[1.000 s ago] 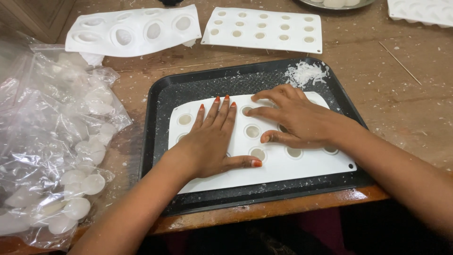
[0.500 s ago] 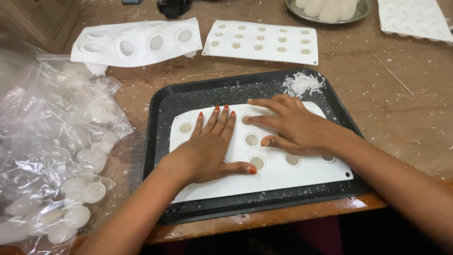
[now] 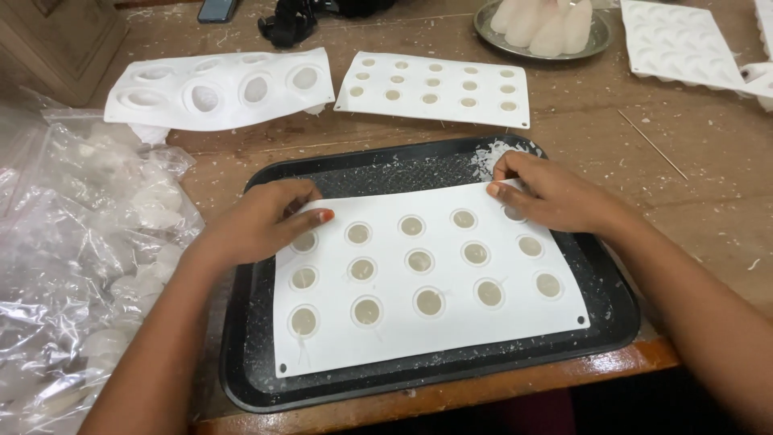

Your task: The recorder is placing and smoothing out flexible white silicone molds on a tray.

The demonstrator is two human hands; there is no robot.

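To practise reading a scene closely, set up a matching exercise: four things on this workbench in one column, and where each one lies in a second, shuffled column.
Things:
1. white mould with small round cavities
2. clear plastic bag
3. round metal plate
4. left hand

Places:
A. far edge of the table, holding pale pieces
B. gripping the mould's far left corner
C. lying in the black tray
D. left of the tray, crumpled

Pairs: 1-C, 2-D, 3-A, 4-B
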